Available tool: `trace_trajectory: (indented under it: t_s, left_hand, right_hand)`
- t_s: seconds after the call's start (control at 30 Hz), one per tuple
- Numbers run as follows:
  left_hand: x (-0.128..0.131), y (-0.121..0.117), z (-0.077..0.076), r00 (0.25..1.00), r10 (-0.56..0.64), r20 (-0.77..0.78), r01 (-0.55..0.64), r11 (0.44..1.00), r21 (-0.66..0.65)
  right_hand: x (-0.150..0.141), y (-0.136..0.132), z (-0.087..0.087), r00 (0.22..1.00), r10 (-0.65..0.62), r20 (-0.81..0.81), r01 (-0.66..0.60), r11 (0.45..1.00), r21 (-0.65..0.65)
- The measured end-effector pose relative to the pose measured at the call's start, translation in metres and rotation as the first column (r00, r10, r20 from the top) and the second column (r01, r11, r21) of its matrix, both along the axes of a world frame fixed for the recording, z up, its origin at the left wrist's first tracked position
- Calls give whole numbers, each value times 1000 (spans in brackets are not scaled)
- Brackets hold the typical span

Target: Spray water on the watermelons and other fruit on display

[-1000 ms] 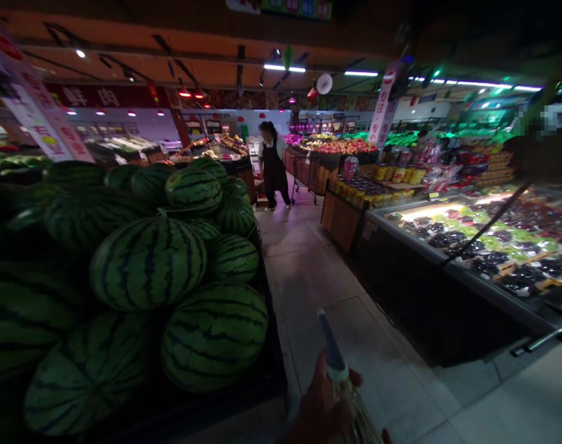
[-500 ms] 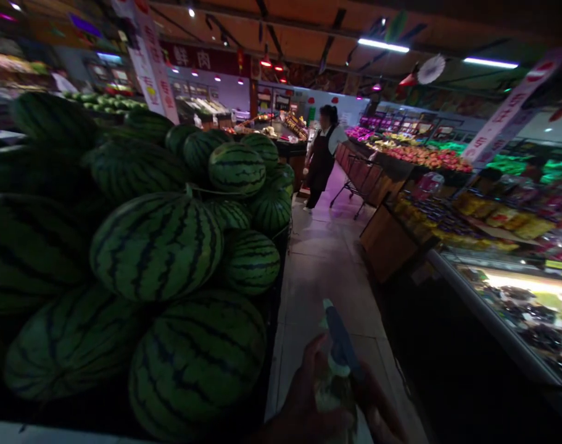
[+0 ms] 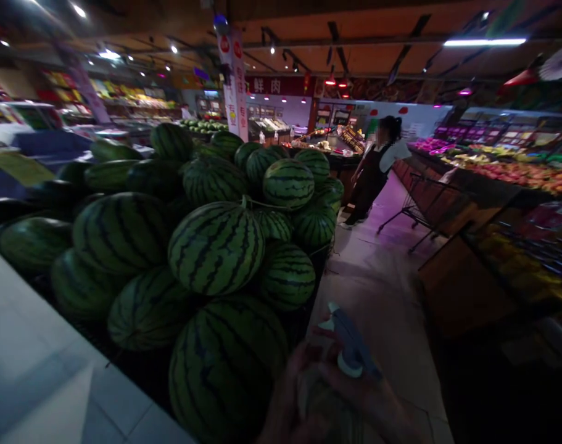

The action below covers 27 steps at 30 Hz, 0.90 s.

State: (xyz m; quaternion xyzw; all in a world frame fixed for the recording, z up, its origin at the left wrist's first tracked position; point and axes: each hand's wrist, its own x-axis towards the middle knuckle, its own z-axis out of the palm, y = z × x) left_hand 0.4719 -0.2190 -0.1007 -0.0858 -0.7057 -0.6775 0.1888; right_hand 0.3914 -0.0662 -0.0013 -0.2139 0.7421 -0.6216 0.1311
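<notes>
The right hand (image 3: pixel 308 394) sits low at the bottom of the view, just off the near corner of the watermelon pile (image 3: pixel 216 246). It is closed around a spray bottle (image 3: pixel 350 342), its fingers (image 3: pixel 359 388) wrapped around the neck just under the blue-grey trigger head. The view is dim here, so the bottle's body is hard to make out and the side of the hand is a best reading. The left hand is out of sight. Held this way, the head stands clear above the hand with its nozzle free, tilted up and away from the person.

The melons rest in a heaped stack, the upper ones bedded into the hollows between the lower ones, so that each is held in place by its neighbours. A dark bin edge (image 3: pixel 320 290) runs down the pile's right side, and a white ledge (image 3: pixel 44 345) bounds its near left side.

Right of the pile, a tiled aisle (image 3: pixel 377 290) gives open floor beside the hand. Farther along it, a person in a dark apron (image 3: pixel 376 172) stands beyond the pile, with a shopping cart (image 3: pixel 417 206) to their right. A wooden counter (image 3: pixel 461 283) closes the aisle's right side.
</notes>
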Motion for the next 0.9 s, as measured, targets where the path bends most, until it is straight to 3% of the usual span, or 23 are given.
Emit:
trace_trajectory:
  t_s: [0.07,0.13,0.2,0.3,0.5,0.7,0.9]
  left_hand:
    - [6,-19,28,961,269,-65,-276,950,-146]
    - [4,-29,52,843,531,-79,-535,819,-208]
    - [-8,-30,66,729,682,-54,-677,709,-198]
    - [-31,-23,68,580,815,-17,-804,568,-179]
    - [-41,-10,53,445,884,-145,-814,331,-478]
    - [-42,-14,48,318,924,-215,-807,145,-572]
    - [-53,-12,47,296,915,-274,-680,0,-734]
  right_hand:
    - [-15,-3,19,995,97,6,-96,995,-28]
    - [-28,-7,37,969,246,8,-246,969,-23]
    - [-38,-9,50,916,402,11,-402,916,14]
    - [-49,-10,58,850,527,2,-524,846,102]
    - [-73,2,48,761,648,-39,-644,761,85]
    - [-118,23,26,837,529,-142,-532,847,22]
    - [-168,56,-7,915,400,-55,-396,916,66]
